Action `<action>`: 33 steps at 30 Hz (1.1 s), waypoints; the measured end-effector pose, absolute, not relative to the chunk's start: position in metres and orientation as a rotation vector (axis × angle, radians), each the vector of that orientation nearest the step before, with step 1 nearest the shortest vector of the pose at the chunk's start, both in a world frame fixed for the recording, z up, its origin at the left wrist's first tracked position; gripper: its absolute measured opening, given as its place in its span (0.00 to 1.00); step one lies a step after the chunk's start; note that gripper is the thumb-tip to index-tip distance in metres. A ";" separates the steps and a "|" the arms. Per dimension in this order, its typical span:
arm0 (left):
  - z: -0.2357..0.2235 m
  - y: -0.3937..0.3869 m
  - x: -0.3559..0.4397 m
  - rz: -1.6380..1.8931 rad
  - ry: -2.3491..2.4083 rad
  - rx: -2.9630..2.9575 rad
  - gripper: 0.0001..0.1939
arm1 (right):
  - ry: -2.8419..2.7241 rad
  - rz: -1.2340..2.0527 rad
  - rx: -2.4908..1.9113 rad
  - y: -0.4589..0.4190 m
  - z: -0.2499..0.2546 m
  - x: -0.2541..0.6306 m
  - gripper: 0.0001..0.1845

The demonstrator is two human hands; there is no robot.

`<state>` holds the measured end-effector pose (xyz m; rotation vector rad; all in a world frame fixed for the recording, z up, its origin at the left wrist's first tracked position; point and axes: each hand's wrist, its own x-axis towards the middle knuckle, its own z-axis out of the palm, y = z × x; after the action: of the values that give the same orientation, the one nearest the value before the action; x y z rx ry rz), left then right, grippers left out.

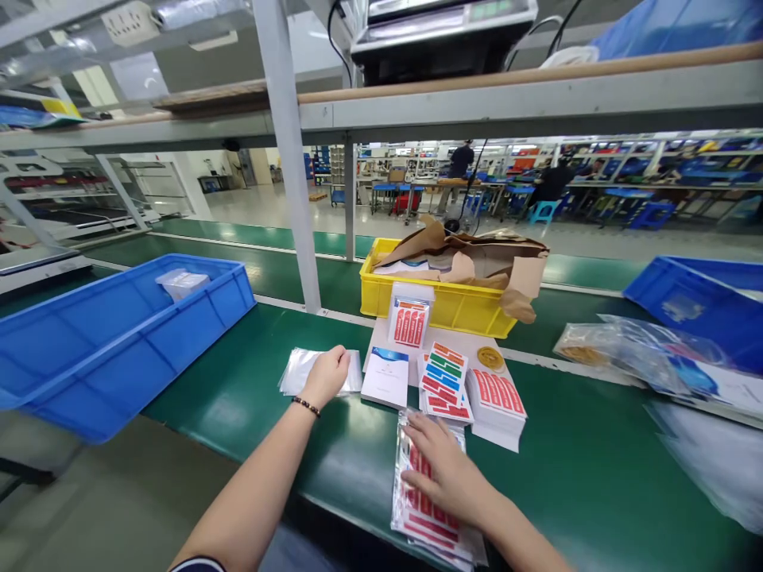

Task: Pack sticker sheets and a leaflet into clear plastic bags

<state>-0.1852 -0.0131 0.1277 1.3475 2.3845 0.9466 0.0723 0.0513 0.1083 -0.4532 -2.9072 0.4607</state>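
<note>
My left hand [327,376], a beaded bracelet at its wrist, is closed over a pile of clear plastic bags [293,373]; its fingertips are hidden. On a pile of bagged sticker sheets [426,520] at the table's front edge, my right hand [439,461] lies with fingers spread. Between and beyond the hands stands a stack of white booklets [385,376] with a blue top. Right of it are colourful sticker sheets [444,377] and a thick stack of red-and-white sticker sheets [497,401]. Another packet of red stickers [410,318] leans against the yellow bin.
A yellow bin [441,302] holding brown paper stands behind. Blue bins [179,334] flank the green table at left and right. A gold round sticker roll [489,358] and loose plastic bags [632,349] lie to the right. A metal post [290,159] rises behind the bags.
</note>
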 end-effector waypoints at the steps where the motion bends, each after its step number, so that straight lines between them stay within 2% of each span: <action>1: 0.125 -0.016 -0.197 0.862 2.428 1.330 0.18 | -2.808 0.465 -0.438 0.056 0.115 0.070 0.26; 5: 0.111 -0.021 -0.222 0.557 2.475 1.278 0.10 | -2.375 0.491 -0.425 0.078 0.127 0.059 0.11; 8: 0.105 -0.021 -0.224 0.435 2.474 1.281 0.07 | -2.236 0.523 -0.439 0.086 0.119 0.056 0.07; 11: 0.104 -0.019 -0.223 0.370 2.467 1.286 0.09 | -2.262 0.567 -0.419 0.086 0.107 0.059 0.06; 14: 0.106 -0.019 -0.224 0.324 2.441 1.265 0.11 | -2.263 0.595 -0.374 0.084 0.101 0.061 0.06; 17: 0.110 -0.020 -0.225 0.315 2.408 1.238 0.09 | -2.245 0.610 -0.356 0.084 0.100 0.061 0.07; 21: 0.121 -0.025 -0.217 0.407 2.374 1.262 0.08 | -2.222 0.676 -0.388 0.085 0.103 0.064 0.08; 25: 0.131 -0.028 -0.185 0.542 2.245 1.339 0.13 | -2.216 0.972 -0.426 0.082 0.106 0.063 0.12; 30: 0.130 -0.023 -0.121 0.666 1.984 1.499 0.13 | -2.077 1.642 -0.671 0.078 0.097 0.056 0.25; 31: 0.129 -0.020 -0.110 0.667 1.965 1.562 0.11 | -2.049 1.689 -0.721 0.078 0.094 0.056 0.26; 33: 0.128 -0.013 -0.091 0.642 1.965 1.668 0.09 | -2.067 1.569 -0.775 0.080 0.090 0.057 0.24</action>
<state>-0.0909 -0.0132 0.1284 1.6680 1.9653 0.6424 0.0571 0.0799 0.0898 -0.7750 -2.0674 1.5694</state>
